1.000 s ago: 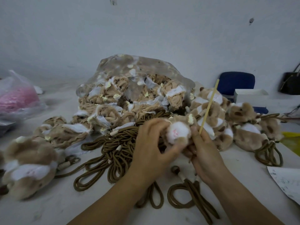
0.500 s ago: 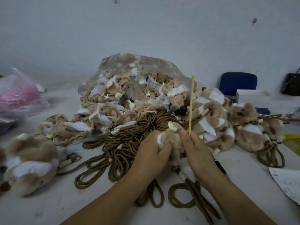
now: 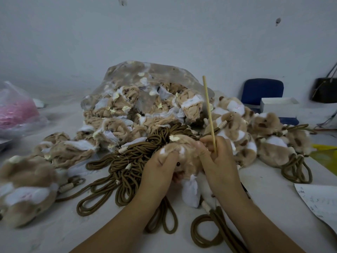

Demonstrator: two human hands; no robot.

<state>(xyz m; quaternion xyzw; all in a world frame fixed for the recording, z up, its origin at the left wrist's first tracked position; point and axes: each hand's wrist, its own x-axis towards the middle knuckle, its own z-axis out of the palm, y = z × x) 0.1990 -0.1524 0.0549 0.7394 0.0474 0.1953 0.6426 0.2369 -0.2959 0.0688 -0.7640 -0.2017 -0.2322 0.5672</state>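
The plush hamster (image 3: pixel 185 158) sits between the 2 hands, just above the worktop (image 3: pixel 54 232). The left hand (image 3: pixel 160 172) clasps one flank, fingers curled into the fur. The right hand (image 3: pixel 218 161) presses the other flank while pinching a thin wooden stick (image 3: pixel 208 114) that stands upright above its knuckles. The toy looks light, soft and squashy, likely to deform under any squeeze, so the fuller body is the better hold, not the limp white tag (image 3: pixel 189 193) or brown cord (image 3: pixel 209 229) below the right wrist.
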